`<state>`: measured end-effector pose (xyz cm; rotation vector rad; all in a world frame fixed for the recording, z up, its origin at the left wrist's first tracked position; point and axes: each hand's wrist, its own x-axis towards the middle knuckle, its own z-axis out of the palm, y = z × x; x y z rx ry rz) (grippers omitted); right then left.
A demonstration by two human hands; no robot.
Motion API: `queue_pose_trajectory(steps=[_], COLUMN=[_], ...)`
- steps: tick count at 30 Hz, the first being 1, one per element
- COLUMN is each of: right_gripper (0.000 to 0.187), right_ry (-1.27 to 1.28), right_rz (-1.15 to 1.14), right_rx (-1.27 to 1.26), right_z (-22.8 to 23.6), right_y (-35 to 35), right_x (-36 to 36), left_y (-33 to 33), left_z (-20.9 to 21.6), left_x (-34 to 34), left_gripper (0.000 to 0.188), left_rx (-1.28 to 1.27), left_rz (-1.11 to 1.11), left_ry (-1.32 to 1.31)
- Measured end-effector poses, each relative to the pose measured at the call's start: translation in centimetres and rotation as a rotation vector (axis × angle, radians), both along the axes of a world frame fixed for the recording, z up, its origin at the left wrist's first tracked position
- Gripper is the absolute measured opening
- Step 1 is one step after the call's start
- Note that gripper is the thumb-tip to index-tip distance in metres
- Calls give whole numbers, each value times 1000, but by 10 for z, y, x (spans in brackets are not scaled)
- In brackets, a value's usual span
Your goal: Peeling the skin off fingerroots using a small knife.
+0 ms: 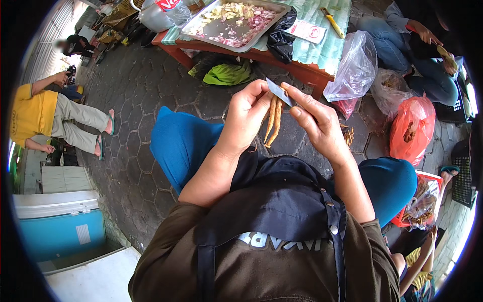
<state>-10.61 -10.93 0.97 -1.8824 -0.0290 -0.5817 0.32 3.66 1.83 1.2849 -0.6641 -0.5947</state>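
Note:
My left hand (247, 117) is closed around a cluster of long, finger-like yellow-brown roots (273, 121), which hang down below its fingertips. A flat grey knife blade (279, 92) lies slantwise across their top end, between my two hands. My right hand (317, 120) pinches the blade, index finger along its upper side and thumb below; no handle shows. Both hands are raised above my lap, over the dark paved floor (146, 146). More thin brown roots (347, 135) lie on the floor beyond my right wrist.
Ahead, a low table (322, 60) bears a metal tray (221, 39) of sliced shallots and garlic, and a yellow-handled knife (333, 24). Right of it stand a clear bag (354, 65) and a red bag (412, 128). People sit at right; a person in yellow (37, 113) stands left.

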Motion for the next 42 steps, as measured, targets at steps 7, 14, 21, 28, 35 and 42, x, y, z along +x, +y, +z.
queue_pose_trajectory(steps=[7, 14, 21, 28, 35, 42], right_gripper=[38, 42, 42, 40, 43, 42], right_ry=[73, 199, -30, 75, -51, -88], right_rz=[19, 92, -23, -39, -84, -90], right_rx=[92, 277, -76, -111, -144, -90], right_z=[-5, 3, -3, 2, 1, -3], right_y=[-3, 4, 5, 2, 5, 4], right_x=[-2, -4, 0, -2, -2, -1], left_y=[4, 4, 3, 3, 1, -2], left_z=[3, 5, 6, 5, 6, 7], left_x=[2, 2, -1, -1, -1, -2], left_gripper=[19, 19, 18, 18, 19, 19], left_rx=[-17, -24, 50, 22, 18, 5], left_rz=[-76, -57, 15, -12, 8, -7], left_ry=[121, 94, -32, 24, -96, -140])
